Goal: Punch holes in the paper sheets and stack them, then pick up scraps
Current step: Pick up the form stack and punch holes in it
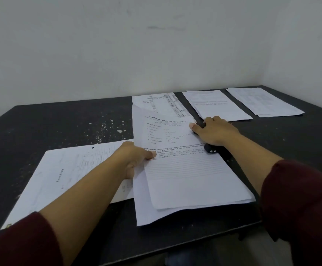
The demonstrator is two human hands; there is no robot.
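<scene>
A small stack of printed paper sheets [187, 175] lies in the middle of the black table [60, 123]. My left hand [135, 158] pinches the stack's left edge, thumb on top and fingers underneath. My right hand [213, 131] lies curled over a black hole punch [211, 149] at the stack's right edge; only the punch's near end with two metal studs shows. A punched sheet [68, 173] with one visible hole lies flat to the left, partly under my left arm.
Two more piles of paper lie at the back right, one [217, 106] behind my right hand and one [263, 101] near the corner. White walls close the table's far and right sides. White specks dot the tabletop at centre left.
</scene>
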